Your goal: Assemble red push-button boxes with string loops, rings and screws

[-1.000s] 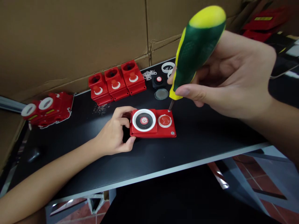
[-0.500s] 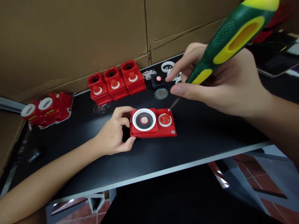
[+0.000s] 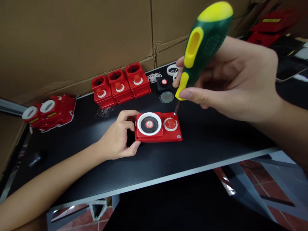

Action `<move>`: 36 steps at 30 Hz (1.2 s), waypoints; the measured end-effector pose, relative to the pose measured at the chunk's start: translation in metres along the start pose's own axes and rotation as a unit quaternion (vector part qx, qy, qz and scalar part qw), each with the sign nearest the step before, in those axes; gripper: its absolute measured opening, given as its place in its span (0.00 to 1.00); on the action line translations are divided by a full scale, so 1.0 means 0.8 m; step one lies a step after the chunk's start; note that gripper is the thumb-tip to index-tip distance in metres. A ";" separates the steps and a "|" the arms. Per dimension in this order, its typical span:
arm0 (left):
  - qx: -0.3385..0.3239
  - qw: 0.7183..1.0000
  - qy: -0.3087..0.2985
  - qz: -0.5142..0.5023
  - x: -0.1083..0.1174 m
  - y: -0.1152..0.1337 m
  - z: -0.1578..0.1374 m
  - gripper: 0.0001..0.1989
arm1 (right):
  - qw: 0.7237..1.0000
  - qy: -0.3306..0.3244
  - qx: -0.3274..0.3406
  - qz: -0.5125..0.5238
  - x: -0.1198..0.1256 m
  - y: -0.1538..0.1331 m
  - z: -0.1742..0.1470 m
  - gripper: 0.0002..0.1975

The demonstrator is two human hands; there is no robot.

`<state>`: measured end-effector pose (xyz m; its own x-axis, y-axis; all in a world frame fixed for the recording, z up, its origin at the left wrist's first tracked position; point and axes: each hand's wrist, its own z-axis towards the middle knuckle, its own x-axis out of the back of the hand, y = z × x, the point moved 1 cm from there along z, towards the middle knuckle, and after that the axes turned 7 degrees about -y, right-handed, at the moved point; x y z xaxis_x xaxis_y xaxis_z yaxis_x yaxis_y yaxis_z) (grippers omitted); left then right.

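A red rectangular housing [image 3: 159,138] lies on the black table, with a white toothed ring [image 3: 159,127] around a black disc on its left half and a red dome [image 3: 171,123] on its right. My left hand [image 3: 119,138] grips its left end between thumb and fingers. My right hand [image 3: 243,77] is closed around a green and yellow screwdriver [image 3: 204,41], held steeply tilted. The screwdriver's tip is at a small screw [image 3: 175,113] in the housing's top right corner. Another screw [image 3: 178,136] sits in the lower right corner.
Three red housings [image 3: 117,96] stand in a row behind. At left are more red units with white rings [image 3: 47,106]. A black part [image 3: 163,82], a clear round disc [image 3: 166,97] and white rings [image 3: 172,69] lie near the cardboard. Far right are red boxes [image 3: 271,25].
My right hand has turned the screwdriver and brought its handle leftward and more upright. Its tip stays at the same corner. My left hand holds the housing as before.
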<state>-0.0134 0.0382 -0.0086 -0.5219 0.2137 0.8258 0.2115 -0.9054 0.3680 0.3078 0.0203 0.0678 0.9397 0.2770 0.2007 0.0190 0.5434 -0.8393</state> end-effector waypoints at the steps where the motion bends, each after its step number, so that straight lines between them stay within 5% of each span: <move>1: 0.001 1.000 -0.002 0.005 0.000 0.000 0.000 0.18 | 1.000 -0.002 0.000 0.002 -0.001 -0.002 -0.001 0.18; 10: 0.010 1.000 -0.004 0.004 0.001 0.001 0.000 0.19 | 0.998 -0.038 0.038 0.029 0.007 0.001 -0.007 0.11; 18: 0.014 1.000 -0.022 0.011 0.003 0.002 0.000 0.19 | 0.979 -0.017 0.079 -0.185 0.012 0.005 -0.003 0.13; 27: 0.002 1.000 -0.014 0.009 0.001 0.000 -0.001 0.20 | 0.994 0.013 0.013 -0.107 0.010 0.004 -0.005 0.24; 36: -0.001 1.000 -0.010 0.011 0.000 -0.001 -0.001 0.20 | 0.999 0.013 0.011 -0.034 -0.004 -0.010 -0.004 0.18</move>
<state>-0.0142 0.0385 -0.0090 -0.4996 0.2008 0.8426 0.2215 -0.9108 0.3484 0.3060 0.0130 0.0721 0.9447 0.2184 0.2445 0.0769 0.5773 -0.8129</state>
